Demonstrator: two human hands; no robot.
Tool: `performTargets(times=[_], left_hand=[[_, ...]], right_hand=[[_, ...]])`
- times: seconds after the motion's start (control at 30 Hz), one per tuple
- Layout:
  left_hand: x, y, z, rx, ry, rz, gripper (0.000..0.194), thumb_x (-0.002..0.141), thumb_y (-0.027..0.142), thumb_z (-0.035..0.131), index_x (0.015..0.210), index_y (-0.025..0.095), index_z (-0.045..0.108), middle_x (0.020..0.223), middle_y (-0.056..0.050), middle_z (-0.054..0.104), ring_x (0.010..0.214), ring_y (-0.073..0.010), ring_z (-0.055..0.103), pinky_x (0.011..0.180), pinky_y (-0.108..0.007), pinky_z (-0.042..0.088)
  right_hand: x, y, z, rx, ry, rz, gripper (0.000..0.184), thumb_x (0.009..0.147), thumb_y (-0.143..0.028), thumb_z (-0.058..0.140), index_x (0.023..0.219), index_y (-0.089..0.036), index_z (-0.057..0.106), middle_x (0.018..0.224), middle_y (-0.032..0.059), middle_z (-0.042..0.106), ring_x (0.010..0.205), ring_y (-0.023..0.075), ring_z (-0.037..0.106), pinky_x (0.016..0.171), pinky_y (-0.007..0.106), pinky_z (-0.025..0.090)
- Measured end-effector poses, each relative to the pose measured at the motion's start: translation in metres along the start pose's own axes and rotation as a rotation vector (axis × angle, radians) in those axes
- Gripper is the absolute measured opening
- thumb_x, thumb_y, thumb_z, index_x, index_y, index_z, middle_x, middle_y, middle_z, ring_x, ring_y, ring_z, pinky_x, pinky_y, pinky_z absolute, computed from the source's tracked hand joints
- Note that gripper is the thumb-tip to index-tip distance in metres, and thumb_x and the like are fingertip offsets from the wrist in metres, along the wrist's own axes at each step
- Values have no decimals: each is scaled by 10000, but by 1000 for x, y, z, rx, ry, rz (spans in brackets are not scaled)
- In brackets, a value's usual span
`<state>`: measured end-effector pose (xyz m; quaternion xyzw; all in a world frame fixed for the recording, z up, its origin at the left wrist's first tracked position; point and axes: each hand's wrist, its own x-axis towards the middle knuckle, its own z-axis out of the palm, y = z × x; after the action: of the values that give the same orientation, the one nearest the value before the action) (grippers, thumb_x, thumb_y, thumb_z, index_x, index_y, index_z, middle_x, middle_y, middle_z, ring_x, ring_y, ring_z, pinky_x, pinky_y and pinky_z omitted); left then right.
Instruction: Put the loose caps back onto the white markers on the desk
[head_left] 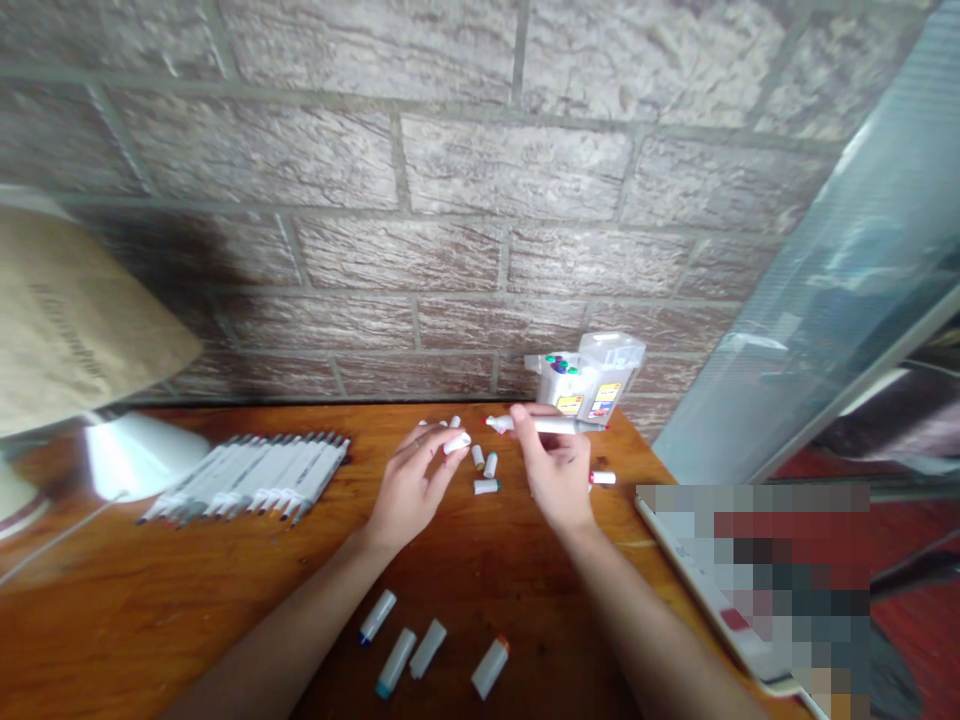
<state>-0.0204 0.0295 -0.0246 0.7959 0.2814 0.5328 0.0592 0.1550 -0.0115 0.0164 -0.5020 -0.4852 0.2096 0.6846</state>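
My right hand (553, 470) is closed on a white marker pen (544, 425), held level above the wooden table (187, 600). My left hand (412, 478) pinches a small white marker cap (456, 442) just left of the pen's uncapped tip. Loose caps (485, 470) lie on the table between the two hands. A clear plastic marker case (592, 380) with a few markers in it stands against the brick wall behind my right hand.
A row of several white markers (251, 478) lies at the left. Several more caps (431, 645) lie near the front edge. A lamp with a white base (135, 455) stands at far left. A white device (720, 600) sits at the right edge.
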Motion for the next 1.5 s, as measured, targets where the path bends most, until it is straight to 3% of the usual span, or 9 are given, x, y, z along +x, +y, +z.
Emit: performTargets(times=[0.2, 0.6, 0.73, 0.87, 0.93, 1.03, 1.27, 1.37, 1.5], left_hand=[[-1, -2, 0, -7, -4, 3, 162, 928, 177, 649, 1090, 188, 650, 1024, -35, 747, 993, -134, 687, 935, -254, 542], [-2, -2, 3, -30, 17, 18, 188, 891, 135, 688, 1073, 178, 668, 1020, -37, 749, 984, -129, 687, 944, -236, 530], [0, -3, 2, -49, 22, -18, 179, 896, 153, 689, 1072, 177, 676, 1037, -39, 756, 970, -122, 702, 924, -218, 537], [-1, -4, 1, -66, 26, -8, 179, 904, 164, 682, 1082, 173, 672, 1049, -45, 759, 988, -123, 704, 936, -216, 536], [-2, -5, 1, -59, 35, -26, 166, 913, 174, 669, 1079, 172, 672, 1040, -46, 757, 981, -122, 705, 927, -216, 540], [-4, -5, 2, -44, 29, -79, 152, 923, 197, 658, 1072, 175, 674, 1033, -43, 754, 935, -117, 708, 889, -211, 553], [-6, -3, 3, -76, -16, -148, 139, 919, 239, 670, 1051, 196, 675, 995, -7, 777, 836, -98, 730, 815, -176, 567], [-8, -5, 6, -94, -10, -186, 139, 906, 252, 688, 1032, 195, 675, 996, -6, 781, 804, -97, 743, 786, -166, 574], [-9, -8, 8, -121, 15, -221, 193, 881, 254, 720, 1062, 195, 686, 1048, -19, 784, 849, -109, 760, 813, -170, 580]], right_hand=[[-10, 4, 2, -32, -117, -58, 252, 889, -402, 686, 885, -151, 708, 636, -19, 592, 508, 68, 438, 492, 208, 343], [-13, 5, 5, -231, -206, -188, 277, 919, -400, 652, 814, -159, 741, 901, 43, 750, 582, 85, 564, 586, 231, 441], [-2, 6, -4, -276, -84, -156, 325, 912, -439, 648, 838, -144, 759, 818, 48, 736, 542, 87, 542, 531, 228, 396], [16, 13, -16, -183, 151, 13, 440, 851, -536, 682, 767, -108, 734, 618, 24, 645, 501, 94, 495, 500, 232, 360], [19, 14, -17, -99, 201, 95, 483, 823, -579, 689, 715, -109, 704, 555, 9, 591, 485, 94, 467, 494, 235, 352], [14, 10, -10, -21, 148, 145, 477, 783, -585, 723, 720, -114, 691, 585, 14, 600, 497, 91, 464, 487, 231, 347], [2, 5, -1, 59, -3, 125, 508, 780, -543, 741, 1040, -108, 704, 692, 16, 636, 516, 72, 414, 469, 212, 294], [2, 7, -1, 33, -40, 166, 478, 789, -545, 734, 981, -108, 715, 622, 0, 607, 482, 65, 367, 452, 215, 252], [-3, 4, 1, 29, -35, 104, 401, 771, -520, 758, 822, -130, 683, 638, 8, 615, 537, 87, 465, 502, 216, 353]])
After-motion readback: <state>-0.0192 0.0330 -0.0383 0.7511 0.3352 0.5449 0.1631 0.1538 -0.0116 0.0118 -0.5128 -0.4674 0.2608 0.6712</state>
